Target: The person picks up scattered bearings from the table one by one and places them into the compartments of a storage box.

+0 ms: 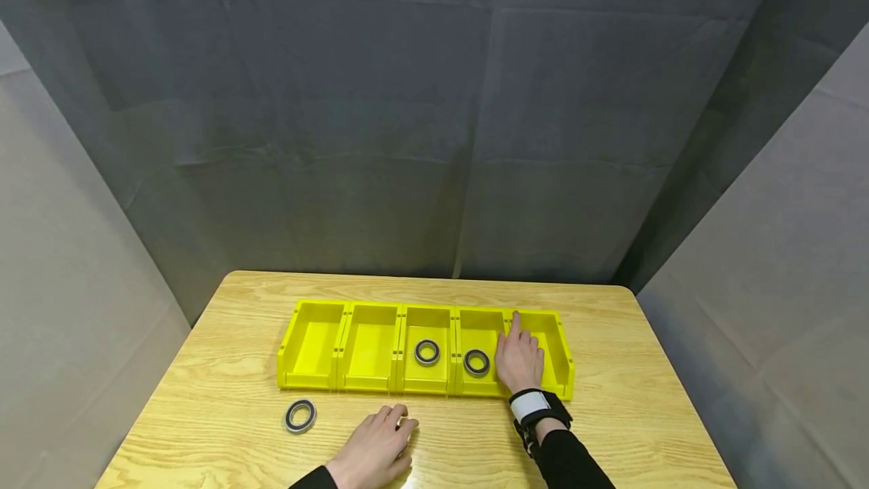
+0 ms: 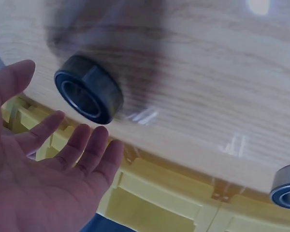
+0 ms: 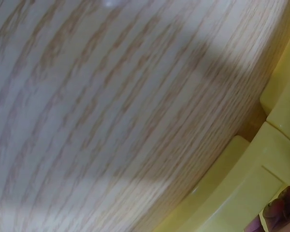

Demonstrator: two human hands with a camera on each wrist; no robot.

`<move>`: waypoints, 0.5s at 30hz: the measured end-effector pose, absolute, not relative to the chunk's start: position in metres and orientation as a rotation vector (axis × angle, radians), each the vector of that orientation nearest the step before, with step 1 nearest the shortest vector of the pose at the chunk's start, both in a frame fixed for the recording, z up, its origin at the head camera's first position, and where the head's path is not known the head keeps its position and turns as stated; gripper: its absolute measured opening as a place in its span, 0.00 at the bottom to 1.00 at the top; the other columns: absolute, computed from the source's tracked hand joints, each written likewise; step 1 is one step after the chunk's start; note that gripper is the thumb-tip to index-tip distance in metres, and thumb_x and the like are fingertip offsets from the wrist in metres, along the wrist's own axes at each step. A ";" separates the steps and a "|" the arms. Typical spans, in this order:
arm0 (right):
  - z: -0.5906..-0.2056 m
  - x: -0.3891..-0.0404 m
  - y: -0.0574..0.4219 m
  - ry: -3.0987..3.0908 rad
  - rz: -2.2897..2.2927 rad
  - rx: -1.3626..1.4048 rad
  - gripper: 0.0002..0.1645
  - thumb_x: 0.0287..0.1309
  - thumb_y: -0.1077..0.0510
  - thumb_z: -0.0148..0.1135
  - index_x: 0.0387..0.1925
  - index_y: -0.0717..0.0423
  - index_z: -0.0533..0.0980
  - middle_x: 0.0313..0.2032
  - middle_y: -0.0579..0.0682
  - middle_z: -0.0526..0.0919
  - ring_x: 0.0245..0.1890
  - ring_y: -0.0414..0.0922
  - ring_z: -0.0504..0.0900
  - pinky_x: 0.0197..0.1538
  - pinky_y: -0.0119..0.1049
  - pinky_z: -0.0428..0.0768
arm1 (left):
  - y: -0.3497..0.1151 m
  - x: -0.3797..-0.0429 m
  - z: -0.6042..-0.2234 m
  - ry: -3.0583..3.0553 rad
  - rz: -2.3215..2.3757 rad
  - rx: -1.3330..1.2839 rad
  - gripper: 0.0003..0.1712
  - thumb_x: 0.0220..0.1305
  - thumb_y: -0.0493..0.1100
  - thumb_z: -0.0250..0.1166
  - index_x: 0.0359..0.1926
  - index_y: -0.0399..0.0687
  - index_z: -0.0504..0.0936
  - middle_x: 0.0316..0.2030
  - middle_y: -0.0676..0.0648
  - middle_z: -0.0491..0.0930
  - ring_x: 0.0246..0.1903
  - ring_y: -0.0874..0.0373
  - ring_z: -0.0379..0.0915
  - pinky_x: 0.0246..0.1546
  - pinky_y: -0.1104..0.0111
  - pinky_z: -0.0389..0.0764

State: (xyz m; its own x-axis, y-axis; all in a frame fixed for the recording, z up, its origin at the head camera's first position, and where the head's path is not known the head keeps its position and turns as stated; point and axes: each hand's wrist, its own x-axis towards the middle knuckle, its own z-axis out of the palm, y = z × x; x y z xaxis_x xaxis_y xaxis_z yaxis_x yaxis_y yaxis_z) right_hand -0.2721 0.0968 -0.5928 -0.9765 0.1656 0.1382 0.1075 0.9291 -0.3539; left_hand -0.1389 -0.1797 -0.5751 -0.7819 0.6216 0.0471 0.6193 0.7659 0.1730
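Note:
Over the wooden table, my left hand [image 1: 375,447] hovers with fingers loosely spread, palm down. In the left wrist view a ball bearing [image 2: 89,89] sits close by its fingertips; the hand hides it in the head view. Another bearing [image 1: 300,416] lies on the table farther left. My right hand [image 1: 519,359] reaches over the right end of the yellow bin row [image 1: 370,383], index finger stretched toward the back rim. I cannot tell whether its other fingers hold something. Two bearings lie in the bins, one in the middle bin [image 1: 427,352], one [image 1: 477,362] just left of my right hand.
The bins stand side by side across the table [image 1: 611,353], with low front walls and dividers. Dark grey cloth [image 1: 339,134] hangs behind the table, and lighter panels [image 1: 781,308] flank it. A strap [image 1: 532,404] circles my right wrist.

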 end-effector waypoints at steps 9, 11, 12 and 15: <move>-0.594 -0.272 0.096 -2.917 0.538 -0.212 0.36 0.75 0.50 0.48 0.76 0.61 0.55 0.48 0.69 0.79 0.48 0.66 0.77 0.47 0.59 0.76 | -0.187 -0.132 -0.586 2.941 0.228 1.035 0.17 0.59 0.54 0.70 0.48 0.58 0.82 0.49 0.46 0.76 0.41 0.54 0.74 0.30 0.70 0.77; -0.594 -0.272 0.096 -2.910 0.536 -0.212 0.36 0.75 0.49 0.48 0.76 0.61 0.55 0.48 0.69 0.79 0.48 0.66 0.78 0.47 0.59 0.76 | -0.188 -0.131 -0.587 2.947 0.221 1.035 0.17 0.59 0.53 0.71 0.48 0.58 0.83 0.51 0.46 0.76 0.44 0.53 0.74 0.32 0.69 0.79; -0.594 -0.273 0.096 -2.908 0.537 -0.211 0.36 0.75 0.49 0.48 0.76 0.61 0.55 0.48 0.69 0.79 0.48 0.66 0.78 0.47 0.59 0.76 | -0.188 -0.131 -0.588 2.947 0.222 1.033 0.17 0.58 0.53 0.72 0.49 0.59 0.83 0.52 0.46 0.76 0.45 0.53 0.74 0.32 0.68 0.80; -0.594 -0.273 0.097 -2.912 0.533 -0.211 0.36 0.75 0.49 0.48 0.76 0.61 0.55 0.48 0.69 0.79 0.48 0.65 0.78 0.47 0.59 0.76 | -0.189 -0.131 -0.589 2.945 0.229 1.040 0.18 0.58 0.53 0.73 0.49 0.60 0.83 0.52 0.45 0.75 0.45 0.53 0.74 0.32 0.69 0.80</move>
State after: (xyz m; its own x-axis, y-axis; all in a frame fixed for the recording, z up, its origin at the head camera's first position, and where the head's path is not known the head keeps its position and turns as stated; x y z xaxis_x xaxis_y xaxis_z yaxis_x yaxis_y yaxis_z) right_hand -0.2725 0.0968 -0.5944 -0.9749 0.1698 0.1438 0.1078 0.9258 -0.3622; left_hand -0.1311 -0.1886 -0.5895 -0.7793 0.6254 0.0395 0.6240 0.7687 0.1404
